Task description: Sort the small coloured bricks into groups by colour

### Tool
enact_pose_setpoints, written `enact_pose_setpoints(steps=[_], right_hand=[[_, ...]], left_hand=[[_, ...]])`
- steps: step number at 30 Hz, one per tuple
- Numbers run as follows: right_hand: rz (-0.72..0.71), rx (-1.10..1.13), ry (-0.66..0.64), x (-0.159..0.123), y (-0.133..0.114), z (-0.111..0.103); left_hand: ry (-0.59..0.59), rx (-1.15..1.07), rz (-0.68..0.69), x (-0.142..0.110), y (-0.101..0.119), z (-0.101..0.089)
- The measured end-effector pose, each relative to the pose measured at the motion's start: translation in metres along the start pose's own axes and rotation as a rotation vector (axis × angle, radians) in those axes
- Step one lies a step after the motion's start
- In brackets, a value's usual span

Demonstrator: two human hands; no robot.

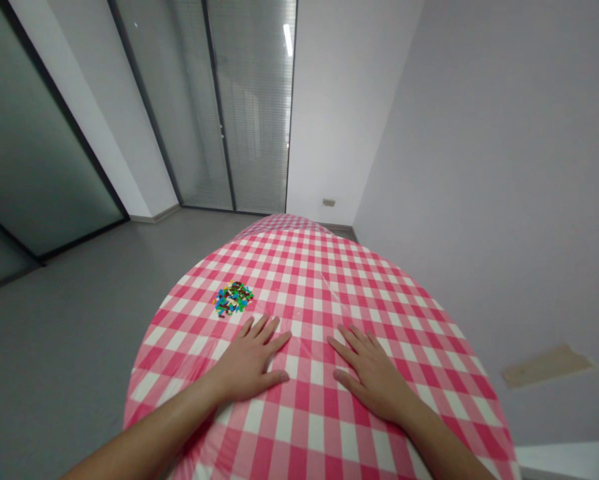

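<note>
My left hand (252, 363) lies flat on the pink and white checked tablecloth (319, 280), palm down, fingers stretched out and holding nothing. My right hand (372, 373) rests the same way a short gap to its right, fingers spread and empty. A small heap of several tiny coloured pieces (234, 297), blue, green, red and white, sits on the cloth just beyond and slightly left of my left hand's fingertips, not touched by either hand.
The table runs away from me along a pale wall (504, 167) on the right. Grey floor (79, 313) spreads to the left, with glass partitions and blinds (249, 107) at the back. A tan patch (546, 365) marks the lower right wall.
</note>
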State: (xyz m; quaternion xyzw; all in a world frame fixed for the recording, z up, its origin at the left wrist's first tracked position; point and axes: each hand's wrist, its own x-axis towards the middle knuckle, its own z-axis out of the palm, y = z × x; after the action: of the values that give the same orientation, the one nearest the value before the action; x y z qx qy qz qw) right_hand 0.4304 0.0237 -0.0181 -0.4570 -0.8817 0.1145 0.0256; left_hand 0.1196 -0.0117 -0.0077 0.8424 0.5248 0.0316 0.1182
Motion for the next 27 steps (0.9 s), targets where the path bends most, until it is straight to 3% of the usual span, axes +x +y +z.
enact_pose_setpoints(steps=[16, 27], right_hand=[[0.031, -0.012, -0.045, -0.0007, -0.0022, -0.0027], [0.012, 0.019, -0.005, -0.0004, -0.0008, -0.0018]], left_hand=[[0.005, -0.016, -0.007, 0.0004, -0.0004, 0.0006], [-0.005, -0.039, -0.016, 0.0007, 0.0010, -0.0010]])
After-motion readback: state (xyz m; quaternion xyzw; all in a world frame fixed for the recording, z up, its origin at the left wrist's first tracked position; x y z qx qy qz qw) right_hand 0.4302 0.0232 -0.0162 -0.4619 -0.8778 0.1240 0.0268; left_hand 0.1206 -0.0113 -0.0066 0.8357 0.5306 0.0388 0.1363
